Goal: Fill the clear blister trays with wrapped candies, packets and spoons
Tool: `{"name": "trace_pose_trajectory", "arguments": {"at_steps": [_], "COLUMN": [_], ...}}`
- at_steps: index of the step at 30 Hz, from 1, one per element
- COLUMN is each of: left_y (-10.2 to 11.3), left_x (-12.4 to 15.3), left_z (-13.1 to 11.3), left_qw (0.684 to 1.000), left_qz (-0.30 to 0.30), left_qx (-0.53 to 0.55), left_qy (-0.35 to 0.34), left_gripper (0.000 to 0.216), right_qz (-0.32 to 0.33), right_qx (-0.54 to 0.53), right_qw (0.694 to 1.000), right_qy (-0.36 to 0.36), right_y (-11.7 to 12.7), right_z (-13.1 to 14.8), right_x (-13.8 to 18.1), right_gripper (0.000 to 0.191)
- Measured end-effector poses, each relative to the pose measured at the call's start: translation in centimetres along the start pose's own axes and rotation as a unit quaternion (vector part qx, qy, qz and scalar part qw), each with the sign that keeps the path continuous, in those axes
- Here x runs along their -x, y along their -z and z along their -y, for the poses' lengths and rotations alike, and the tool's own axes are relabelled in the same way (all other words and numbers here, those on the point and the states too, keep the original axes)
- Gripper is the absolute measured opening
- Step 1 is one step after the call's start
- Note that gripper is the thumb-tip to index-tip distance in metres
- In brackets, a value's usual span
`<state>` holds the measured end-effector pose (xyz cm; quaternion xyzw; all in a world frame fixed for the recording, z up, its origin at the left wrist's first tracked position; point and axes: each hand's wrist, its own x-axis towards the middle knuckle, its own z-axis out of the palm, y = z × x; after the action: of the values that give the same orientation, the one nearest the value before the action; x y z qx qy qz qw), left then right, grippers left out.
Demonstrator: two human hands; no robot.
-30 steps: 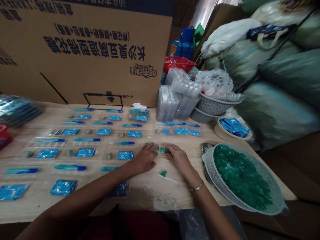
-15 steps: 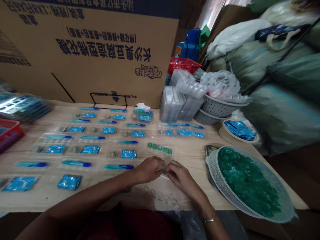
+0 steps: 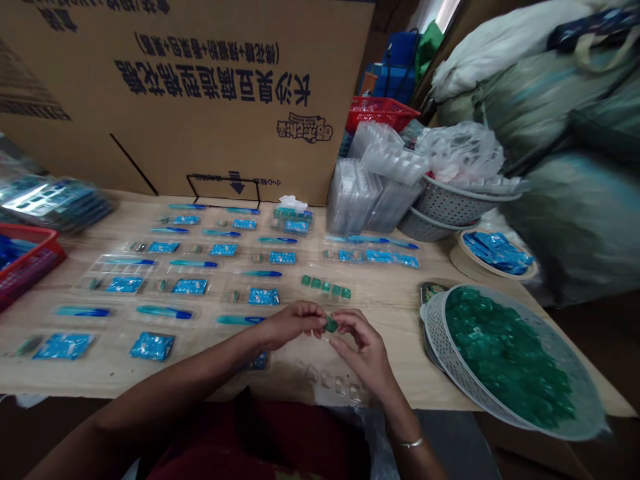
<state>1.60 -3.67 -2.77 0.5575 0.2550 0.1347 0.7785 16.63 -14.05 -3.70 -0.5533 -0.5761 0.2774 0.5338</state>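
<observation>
My left hand [image 3: 300, 323] pinches a small green cube-shaped piece [image 3: 331, 325] between thumb and fingers, a little above the table. From the other side, my right hand [image 3: 364, 348] has its fingertips at the same piece, its thumb curved below. A clear plastic tray [image 3: 333, 383] with moulded hollows lies under my hands near the table's front edge. Just beyond my hands, several green cubes [image 3: 326, 286] sit in a row in another clear tray. A blue printed sachet [image 3: 257, 361] is partly hidden beneath my left forearm.
Clear trays with blue pens [image 3: 165, 312] and blue sachets [image 3: 151, 346] cover the left. A white colander of green pieces [image 3: 505, 360] stands right, near a bowl of blue sachets [image 3: 499, 253]. Stacked clear trays [image 3: 353, 197] and a large carton [image 3: 225, 133] stand behind.
Both hands have lifted slightly from the tray with the green piece. My right thumb and index finger have spread apart, and more of the piece shows. The camera view has shifted slightly.
</observation>
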Motion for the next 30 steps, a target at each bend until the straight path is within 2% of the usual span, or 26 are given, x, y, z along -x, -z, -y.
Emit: {"name": "trace_pose_trajectory", "arguments": {"at_steps": [2,6,8,9,11,14,18,22,24,25,27,28,30], "left_y": [-0.1,-0.4,0.0,0.2,0.9,1.4,0.9,0.2,-0.1,-0.3,-0.4,-0.4,-0.4], "left_x": [0.2,0.6,1.0,1.3,2.0,2.8,2.9,3.4,4.2,4.6,5.2,5.2,4.7], "left_z": [0.2,0.2,0.1,0.1,0.1,0.2,-0.1,-0.6,-0.3,0.1,1.1,1.5,2.1], "left_qw": [0.999,0.999,0.998,0.993,0.958,0.877,0.799,0.761,0.750,0.751,0.758,0.758,0.768], "left_qz": [-0.029,-0.029,-0.031,-0.035,-0.031,0.019,0.053,0.039,0.009,0.000,0.058,0.078,0.095], "left_qx": [0.033,0.030,-0.044,-0.113,-0.284,-0.479,-0.599,-0.647,-0.658,-0.652,-0.629,-0.624,-0.609], "left_qy": [0.019,0.025,0.012,-0.001,-0.026,-0.042,-0.023,-0.029,-0.067,-0.100,-0.161,-0.174,-0.175], "left_gripper": [0.032,0.028,0.020,0.015,0.009,0.022,0.019,0.019,0.014,0.013,0.011,0.009,0.018], "right_qz": [-0.010,-0.031,-0.019,0.002,0.076,0.173,0.193,0.198,0.169,0.133,0.025,-0.039,-0.120], "right_qx": [0.056,0.115,0.129,0.133,0.138,0.160,0.217,0.272,0.292,0.307,0.364,0.410,0.521], "right_qw": [0.998,0.990,0.989,0.989,0.986,0.971,0.954,0.937,0.937,0.939,0.928,0.910,0.844], "right_qy": [0.039,0.082,0.076,0.066,0.046,0.046,0.078,0.094,0.089,0.085,0.068,0.050,-0.034], "right_y": [-0.3,-0.7,-0.8,-0.9,-1.3,-2.4,-4.1,-4.1,-2.0,-0.3,4.5,7.3,13.0], "right_z": [0.6,1.1,1.1,1.1,1.0,0.8,0.6,1.7,2.2,2.2,1.7,1.2,-0.1], "right_x": [0.1,0.1,0.4,0.7,1.6,3.3,4.4,4.2,4.0,3.8,3.4,3.3,3.2], "right_gripper": [0.018,0.017,0.017,0.017,0.016,0.016,0.018,0.023,0.034,0.037,0.034,0.031,0.031]}}
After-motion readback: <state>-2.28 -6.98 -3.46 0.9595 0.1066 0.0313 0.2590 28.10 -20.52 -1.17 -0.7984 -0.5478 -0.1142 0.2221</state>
